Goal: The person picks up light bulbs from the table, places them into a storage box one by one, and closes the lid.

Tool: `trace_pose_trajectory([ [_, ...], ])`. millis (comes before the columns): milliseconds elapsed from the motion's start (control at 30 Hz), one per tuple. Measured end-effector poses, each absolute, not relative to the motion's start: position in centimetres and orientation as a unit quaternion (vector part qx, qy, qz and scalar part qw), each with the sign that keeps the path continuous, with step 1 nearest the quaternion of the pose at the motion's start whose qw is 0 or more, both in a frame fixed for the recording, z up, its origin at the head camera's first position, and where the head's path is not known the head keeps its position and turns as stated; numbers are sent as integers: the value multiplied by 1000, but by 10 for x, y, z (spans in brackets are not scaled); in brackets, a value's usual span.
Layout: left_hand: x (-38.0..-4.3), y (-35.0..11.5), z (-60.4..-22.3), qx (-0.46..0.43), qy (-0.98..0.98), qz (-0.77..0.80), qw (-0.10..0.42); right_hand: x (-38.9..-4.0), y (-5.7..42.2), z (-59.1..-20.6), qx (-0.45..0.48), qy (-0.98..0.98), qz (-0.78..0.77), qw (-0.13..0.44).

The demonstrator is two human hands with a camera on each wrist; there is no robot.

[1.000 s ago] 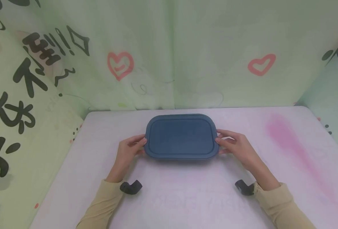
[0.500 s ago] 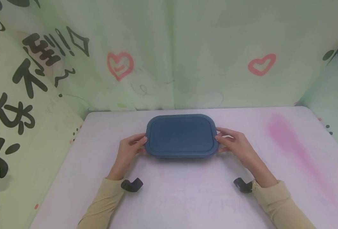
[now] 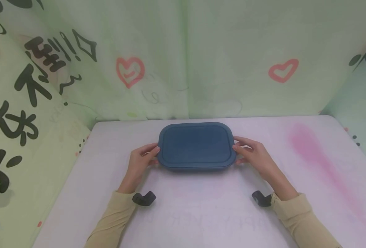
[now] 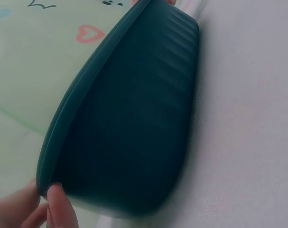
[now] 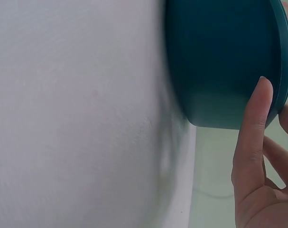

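Observation:
A dark blue rectangular box point(image 3: 196, 145) with rounded corners and a flat lid sits near the back of the table, between both hands. My left hand point(image 3: 140, 163) grips its left end at the lid's rim, thumb on top. At the opposite end my right hand point(image 3: 257, 156) holds the rim the same way, with fingers under the edge. Ribbed side walls of the box point(image 4: 129, 114) show in the left wrist view. In the right wrist view a finger point(image 5: 257, 109) lies along the box's end wall, just below the rim.
The white table point(image 3: 195, 220) has a pink smear on its right side. A pale green curtain point(image 3: 217, 41) with drawn hearts and black characters hangs behind and to the left. Dark wrist-camera mounts point(image 3: 144, 198) stick out from both beige sleeves.
Both hands and the box have shifted very slightly away from the body, toward the back of the table. The grip at each end stays the same.

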State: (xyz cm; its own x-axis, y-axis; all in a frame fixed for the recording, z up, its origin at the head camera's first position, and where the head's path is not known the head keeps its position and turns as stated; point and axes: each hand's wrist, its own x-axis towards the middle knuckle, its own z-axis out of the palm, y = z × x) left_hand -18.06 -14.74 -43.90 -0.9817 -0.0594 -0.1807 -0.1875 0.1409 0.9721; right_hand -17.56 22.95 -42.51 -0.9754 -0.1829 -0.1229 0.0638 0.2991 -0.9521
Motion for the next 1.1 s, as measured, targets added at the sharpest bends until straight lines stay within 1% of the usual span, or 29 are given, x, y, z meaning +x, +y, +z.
trace_pose_trajectory([
  [433,-180,-146,-439,-86,754,648,63,-176,230,-427,-36,802,-587,109],
  [1100,-179,-145,-437,-83,735,670,53,-176,228,-426,-56,823,-559,87],
])
